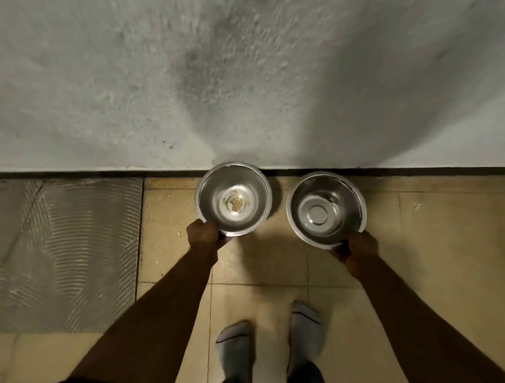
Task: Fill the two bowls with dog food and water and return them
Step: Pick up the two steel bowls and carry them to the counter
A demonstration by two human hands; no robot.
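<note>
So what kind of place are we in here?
Probably an indoor floor edge by a wall in a home: beige floor tiles, a rough grey plastered wall, and socked feet.

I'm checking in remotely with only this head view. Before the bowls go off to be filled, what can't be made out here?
- Fingers: each hand hides its own, curled at the near rim: left hand on the left bowl, right hand on the right bowl.
- Lifted or resting: a top-down view cannot tell.
- Bits in the left bowl: too small and blurred to identify.
- Water in the right bowl: glare hides any film.
- Food and tap: outside the frame.
</note>
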